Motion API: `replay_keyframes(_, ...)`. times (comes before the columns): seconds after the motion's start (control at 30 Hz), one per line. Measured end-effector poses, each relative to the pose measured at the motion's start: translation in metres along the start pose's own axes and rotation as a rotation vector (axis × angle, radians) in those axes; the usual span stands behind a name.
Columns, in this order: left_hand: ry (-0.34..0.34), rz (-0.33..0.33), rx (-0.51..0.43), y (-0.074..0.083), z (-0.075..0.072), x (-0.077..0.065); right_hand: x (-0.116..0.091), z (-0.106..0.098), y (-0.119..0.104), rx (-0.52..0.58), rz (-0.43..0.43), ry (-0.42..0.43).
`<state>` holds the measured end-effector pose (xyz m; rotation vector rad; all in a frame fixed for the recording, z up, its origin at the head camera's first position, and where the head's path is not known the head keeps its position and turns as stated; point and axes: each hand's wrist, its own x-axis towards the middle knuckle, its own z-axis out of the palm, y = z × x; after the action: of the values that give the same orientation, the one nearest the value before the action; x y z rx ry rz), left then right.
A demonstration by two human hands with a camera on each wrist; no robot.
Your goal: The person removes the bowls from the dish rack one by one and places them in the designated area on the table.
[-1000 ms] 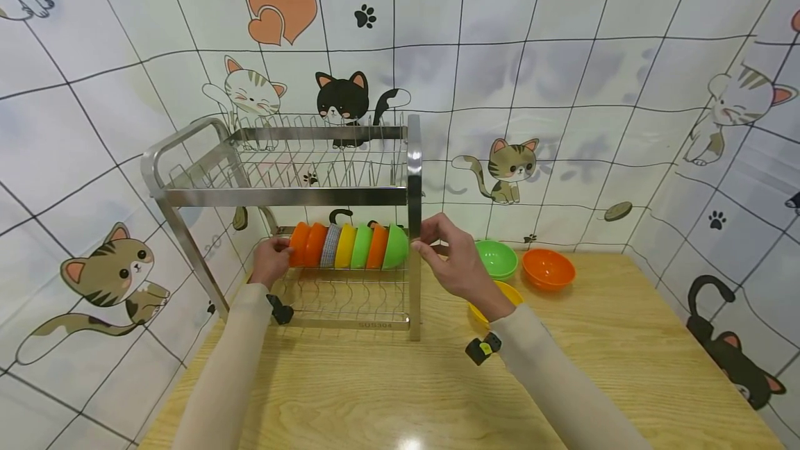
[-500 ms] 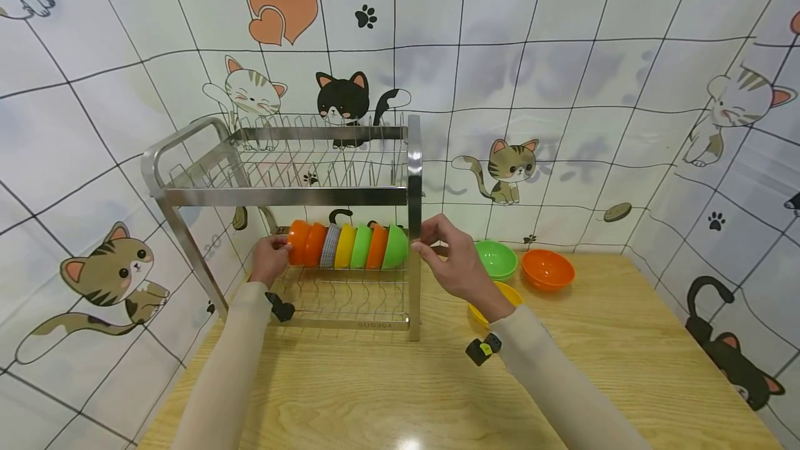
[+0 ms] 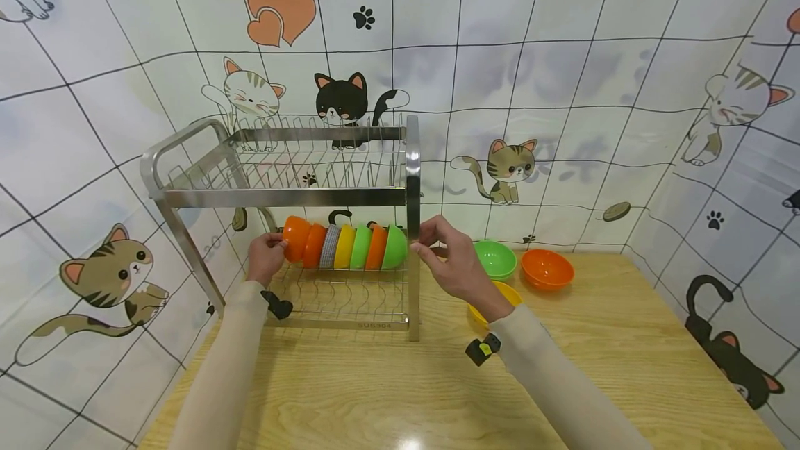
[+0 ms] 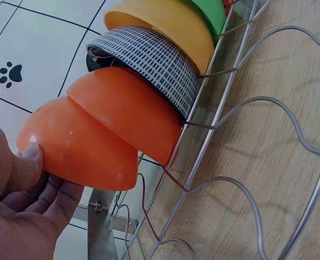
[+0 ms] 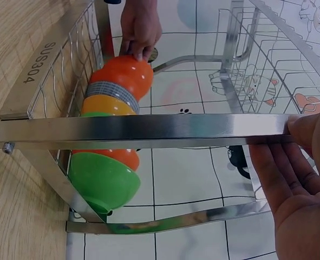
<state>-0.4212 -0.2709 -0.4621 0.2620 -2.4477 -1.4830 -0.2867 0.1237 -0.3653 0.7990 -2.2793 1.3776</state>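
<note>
My left hand point(image 3: 265, 259) pinches the leftmost orange bowl point(image 4: 84, 146) between thumb and fingers at the left end of the lower tier. This bowl leans away from a second orange bowl point(image 4: 130, 108), overlapping it in the left wrist view. Standing on edge further right are a black-and-white patterned bowl point(image 4: 149, 57), a yellow bowl point(image 4: 170, 24), a green bowl point(image 3: 360, 247), another orange bowl point(image 3: 376, 247) and an end green bowl point(image 5: 103, 181). With thumb and fingers, my right hand point(image 3: 453, 259) holds the right front post point(image 5: 176, 130) of the metal dish rack point(image 3: 281, 198).
On the wooden table point(image 3: 475, 394), right of the rack, sit a green bowl point(image 3: 496, 259), an orange bowl point(image 3: 547, 269) and a yellow bowl point(image 3: 511, 293) partly behind my right forearm. The upper wire tier point(image 3: 300, 165) overhangs the bowl row. Cat-printed walls enclose the back and sides.
The leftmost orange bowl has tilted and shifted left and slightly up, apart from its neighbour, together with my left hand. My right hand has stayed on the post.
</note>
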Motion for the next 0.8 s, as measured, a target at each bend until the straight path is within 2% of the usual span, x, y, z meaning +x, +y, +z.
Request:
replay_keyframes(0.37, 0.05, 0.024, -0.006, 0.01, -0.005, -0.006, 0.001, -0.001, 0.001, -0.013, 0.001, 0.0)
replay_keyframes(0.6, 0.111, 0.085, -0.024, 0.016, -0.005, -0.009, 0.001, 0.0, 0.001, -0.009, -0.002, -0.002)
replay_keyframes(0.8, 0.134, 0.133, -0.029, 0.02, -0.005, -0.011, 0.0, 0.0, 0.001, -0.004, 0.007, -0.004)
